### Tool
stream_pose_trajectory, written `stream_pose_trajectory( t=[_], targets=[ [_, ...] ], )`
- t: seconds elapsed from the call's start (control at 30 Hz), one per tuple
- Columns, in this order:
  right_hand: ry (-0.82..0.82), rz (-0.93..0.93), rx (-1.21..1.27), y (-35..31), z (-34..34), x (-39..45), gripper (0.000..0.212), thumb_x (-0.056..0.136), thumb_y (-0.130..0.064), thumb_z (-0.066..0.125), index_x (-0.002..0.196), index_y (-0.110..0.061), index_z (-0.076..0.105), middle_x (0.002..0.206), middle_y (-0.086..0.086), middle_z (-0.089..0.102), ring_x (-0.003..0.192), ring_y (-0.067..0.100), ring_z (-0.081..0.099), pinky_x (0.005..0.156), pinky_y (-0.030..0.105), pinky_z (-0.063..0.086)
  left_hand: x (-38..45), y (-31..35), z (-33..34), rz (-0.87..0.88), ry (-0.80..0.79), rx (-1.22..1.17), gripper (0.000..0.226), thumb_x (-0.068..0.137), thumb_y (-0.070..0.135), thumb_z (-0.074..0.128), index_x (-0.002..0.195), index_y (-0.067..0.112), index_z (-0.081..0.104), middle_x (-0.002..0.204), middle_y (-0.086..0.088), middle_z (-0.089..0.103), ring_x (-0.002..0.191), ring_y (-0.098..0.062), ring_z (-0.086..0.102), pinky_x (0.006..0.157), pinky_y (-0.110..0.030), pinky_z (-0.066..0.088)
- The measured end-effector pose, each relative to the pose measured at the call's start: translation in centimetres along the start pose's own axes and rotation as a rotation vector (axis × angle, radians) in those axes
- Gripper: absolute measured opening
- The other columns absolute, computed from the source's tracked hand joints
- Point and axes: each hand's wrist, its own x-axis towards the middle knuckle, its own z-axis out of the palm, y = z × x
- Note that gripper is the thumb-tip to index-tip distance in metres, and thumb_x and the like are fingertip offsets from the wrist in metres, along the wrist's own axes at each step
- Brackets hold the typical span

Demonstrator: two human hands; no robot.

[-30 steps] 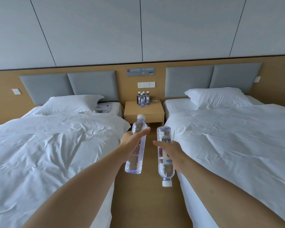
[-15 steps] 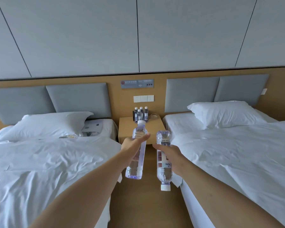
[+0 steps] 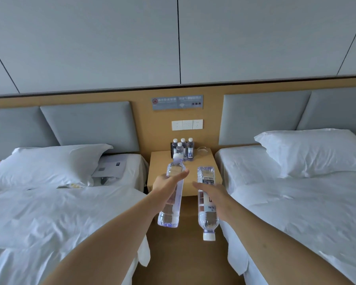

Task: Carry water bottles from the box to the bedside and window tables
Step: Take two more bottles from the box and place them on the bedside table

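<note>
Water bottle [image 3: 171,194] in each hand

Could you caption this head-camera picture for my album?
Both hands carry water bottles toward the bedside table.

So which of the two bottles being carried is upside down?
The bottle in the right hand: its white cap points down. The left hand's bottle has its cap up.

Six water bottles in all: four standing clustered [image 3: 182,149] on the table [image 3: 203,171] at 12 o'clock, plus one [image 3: 171,194] in the left grip [image 3: 169,185] and one [image 3: 207,200], cap down, in the right grip [image 3: 213,194]. Two beds, one at 9 o'clock [image 3: 49,212] and one at 3 o'clock [image 3: 306,212], each with one pillow, at 10 o'clock [image 3: 47,165] and 2 o'clock [image 3: 312,151]. One table, four grey headboard panels, three wall sockets [image 3: 187,124].
</note>
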Motion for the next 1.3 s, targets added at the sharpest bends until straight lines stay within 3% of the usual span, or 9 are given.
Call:
stream_pose_trajectory(
  t=[0.1,0.2,0.5,0.73,0.83,0.97,1.1,1.23,1.3],
  targets=[
    [-0.023,0.048,-0.017,-2.2,-0.7,5.8,0.067,0.067,-0.045,0.092,0.118,-0.014,0.061,0.103,0.018,0.073,0.092,0.034,0.072,0.089,0.047,0.060,5.1,1.5,1.2,-0.054,0.032,-0.019,0.081,0.045,0.083,0.079,0.099,0.024,0.065,0.101,-0.008,0.073,0.091,-0.028,0.073,0.081,-0.049,0.063],
    [-0.036,0.080,-0.040,-4.2,-1.2,10.9,0.068,0.068,-0.046,0.091,0.120,-0.014,0.060,0.103,0.019,0.072,0.091,0.034,0.072,0.087,0.046,0.060,9.6,3.0,2.2,-0.078,0.044,-0.045,0.071,0.052,0.080,0.081,0.097,0.028,0.063,0.102,-0.006,0.072,0.093,-0.028,0.071,0.082,-0.048,0.063],
    [-0.050,0.175,-0.100,-7.4,-0.8,22.3,0.058,0.069,-0.050,0.090,0.108,-0.016,0.065,0.084,0.011,0.074,0.063,0.022,0.071,0.046,0.025,0.052,20.8,4.8,3.6,-0.184,0.066,-0.088,0.072,0.055,0.079,0.081,0.102,0.028,0.062,0.101,-0.005,0.072,0.092,-0.026,0.071,0.074,-0.041,0.060],
    [-0.150,0.331,-0.060,-8.8,0.9,32.3,0.048,0.075,-0.034,0.090,0.106,-0.007,0.066,0.075,0.013,0.072,0.059,0.024,0.069,0.067,0.041,0.064,31.9,3.8,3.1,-0.248,0.035,-0.097,0.093,0.059,0.074,0.082,0.127,0.018,0.051,0.114,-0.009,0.068,0.101,-0.028,0.068,0.092,-0.051,0.058],
    [-0.143,0.387,-0.123,-9.2,2.6,37.4,0.042,0.076,-0.020,0.088,0.109,-0.006,0.066,0.079,0.013,0.073,0.065,0.024,0.070,0.073,0.041,0.065,37.4,3.3,2.3,-0.281,0.004,-0.107,0.085,0.057,0.069,0.085,0.119,0.018,0.057,0.108,-0.010,0.072,0.096,-0.028,0.072,0.086,-0.050,0.061],
    [-0.107,0.466,-0.208,-9.8,4.9,43.4,0.051,0.069,-0.017,0.091,0.111,-0.007,0.065,0.098,0.017,0.074,0.081,0.029,0.073,0.069,0.038,0.062,43.9,2.9,0.6,-0.326,-0.060,-0.080,0.079,0.052,0.065,0.091,0.110,0.017,0.068,0.097,-0.006,0.076,0.086,-0.024,0.075,0.063,-0.042,0.064],
    [-0.131,0.635,-0.183,-9.7,5.9,47.2,0.060,0.060,-0.016,0.094,0.111,-0.002,0.066,0.095,0.021,0.071,0.072,0.034,0.071,0.076,0.049,0.063,48.9,1.8,-0.5,-0.414,-0.101,0.018,0.063,0.053,0.053,0.096,0.095,0.017,0.066,0.103,-0.010,0.066,0.094,-0.025,0.066,0.063,-0.046,0.065],
    [-0.140,0.707,-0.224,-8.8,6.3,50.2,0.054,0.061,-0.013,0.095,0.104,-0.001,0.066,0.108,0.029,0.068,0.065,0.036,0.073,0.065,0.048,0.064,52.7,0.4,-1.5,-0.501,-0.164,-0.015,0.049,0.065,0.035,0.095,0.099,0.011,0.069,0.106,-0.018,0.071,0.092,-0.033,0.075,0.075,-0.047,0.065],
    [-0.135,0.684,-0.306,-8.4,6.6,51.8,0.054,0.063,-0.012,0.093,0.107,0.000,0.065,0.107,0.030,0.068,0.068,0.036,0.072,0.063,0.046,0.064,54.0,-0.4,-1.6,-0.554,-0.177,-0.094,0.041,0.074,0.027,0.087,0.106,0.008,0.070,0.108,-0.019,0.073,0.086,-0.029,0.077,0.063,-0.034,0.063]
  ],
)
